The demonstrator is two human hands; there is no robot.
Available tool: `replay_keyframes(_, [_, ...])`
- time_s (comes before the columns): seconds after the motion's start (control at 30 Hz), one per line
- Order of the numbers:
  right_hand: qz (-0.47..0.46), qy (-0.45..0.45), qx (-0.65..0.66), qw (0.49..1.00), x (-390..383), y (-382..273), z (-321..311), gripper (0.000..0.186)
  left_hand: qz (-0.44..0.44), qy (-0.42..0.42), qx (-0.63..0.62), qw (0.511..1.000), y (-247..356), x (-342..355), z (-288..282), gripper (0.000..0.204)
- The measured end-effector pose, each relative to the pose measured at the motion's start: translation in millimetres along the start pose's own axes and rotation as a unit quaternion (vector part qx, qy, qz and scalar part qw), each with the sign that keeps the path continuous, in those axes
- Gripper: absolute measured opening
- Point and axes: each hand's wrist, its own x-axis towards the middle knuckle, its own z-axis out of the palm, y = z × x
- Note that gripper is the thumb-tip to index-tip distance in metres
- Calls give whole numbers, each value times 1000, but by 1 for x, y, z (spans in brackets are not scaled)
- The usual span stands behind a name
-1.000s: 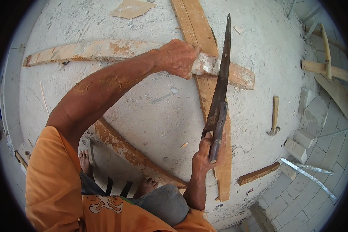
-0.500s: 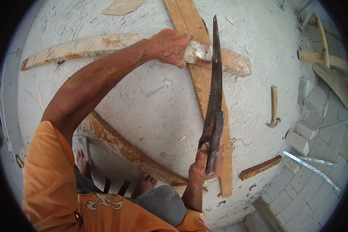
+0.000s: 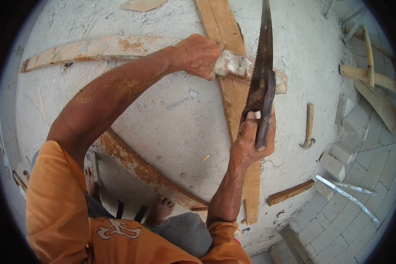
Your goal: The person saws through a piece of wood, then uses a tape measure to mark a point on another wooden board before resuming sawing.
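My left hand (image 3: 199,57) is closed around a rough, plaster-caked wooden board (image 3: 97,49) that runs from the far left to the right. This board lies across a longer, smoother plank (image 3: 236,103), just right of my left fist. My right hand (image 3: 253,140) grips the handle of a hand saw (image 3: 263,48). The blade points away from me and crosses the caked board near its right end, with the teeth toward the left. Whether the teeth have cut into the wood I cannot tell.
A claw hammer (image 3: 309,125) lies on the dusty floor to the right. Near it are a short wood block (image 3: 290,192), pale blocks (image 3: 332,167) and metal strips (image 3: 347,198). Another caked board (image 3: 145,171) lies by my bare feet (image 3: 160,211).
My right hand has pushed the saw forward, away from me and slightly right. My left hand keeps its hold on the caked board, with little movement.
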Motion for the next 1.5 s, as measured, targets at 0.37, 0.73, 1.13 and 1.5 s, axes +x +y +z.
replay_keyframes(0.37, [-4,-30,15,999,8,1,12,40,26,48,9,998,-2,3,9,65])
replay_keyframes(0.73, [123,-22,12,992,-6,-21,-3,36,38,77,20,996,-2,-3,6,63])
replay_keyframes(1.13, [53,-32,-84,995,-17,-9,-11,38,5,8,-35,999,1,3,0,64])
replay_keyframes(1.5, [-19,-38,-81,996,-10,-3,-10,36,10,37,-5,999,2,4,9,68])
